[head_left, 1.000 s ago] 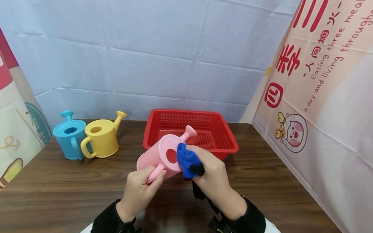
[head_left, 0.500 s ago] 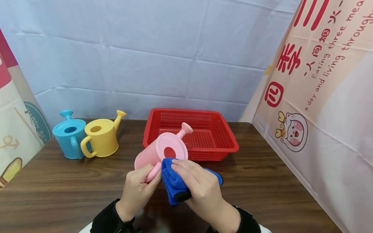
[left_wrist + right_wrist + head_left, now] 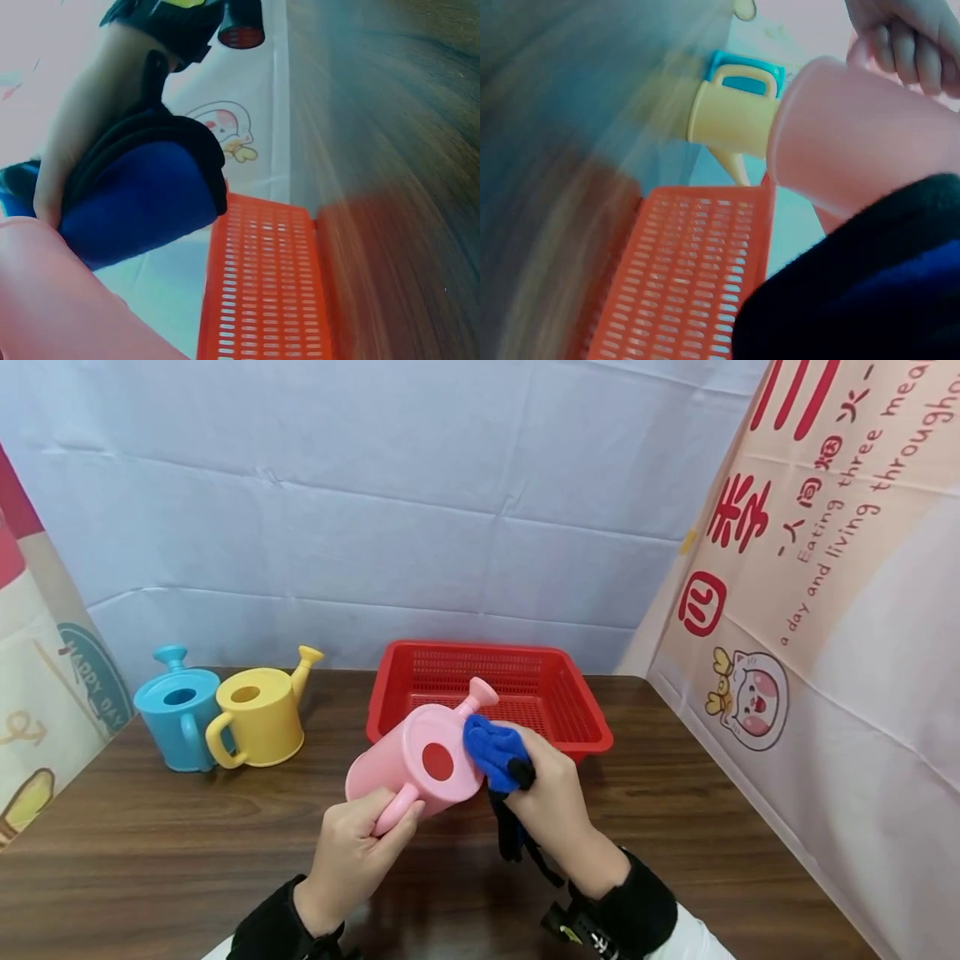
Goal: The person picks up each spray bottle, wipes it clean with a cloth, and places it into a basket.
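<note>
My left hand (image 3: 363, 852) grips the handle of a pink watering can (image 3: 390, 760), tilted above the table with its top and round opening facing me. In the right wrist view the fingers of that hand curl round the can's handle, behind its body (image 3: 855, 135). A blue cloth (image 3: 497, 753) with black edging is bunched in my right hand (image 3: 551, 789), pressed to the can's top rim just below the spout. Part of the cloth hangs down under the hand. In the left wrist view the folded cloth (image 3: 142, 199) lies close against the pink can (image 3: 60, 300).
A red perforated basket (image 3: 592, 727) stands on the wooden table (image 3: 187, 860) right behind the pink can. At the left, a blue watering can (image 3: 168, 718) and a yellow watering can (image 3: 273, 718) stand side by side. Cloth hangings (image 3: 360, 510) close off the back and sides.
My right hand dropped with the cloth to the can's near rim by the handle, then returned up to the rim below the spout. The left hand keeps its grip, with the can almost unmoved.
</note>
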